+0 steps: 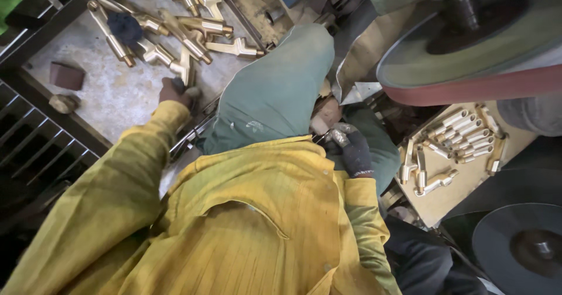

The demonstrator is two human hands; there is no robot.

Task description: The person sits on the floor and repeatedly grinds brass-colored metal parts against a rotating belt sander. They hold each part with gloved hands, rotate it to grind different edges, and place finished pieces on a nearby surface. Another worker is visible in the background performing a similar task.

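Observation:
My left hand (174, 91), in a dark glove and yellow sleeve, reaches out to a grey metal tray (117, 90) at the upper left. It is closed on the end of a Y-shaped brass fitting (182, 68) at the near edge of a heap of brass fittings (193, 28). My right hand (350, 146), in a dark glove with grey fingertips, rests curled beside my green-trousered knee (275, 90). Whether it holds anything small I cannot tell.
A large wheel with a red-brown sanding belt (468, 87) stands at the upper right. Below it a cardboard tray (451, 195) holds several short brass tubes (465, 134). A dark disc (521, 248) sits at the lower right, a metal grate (35, 148) at the left.

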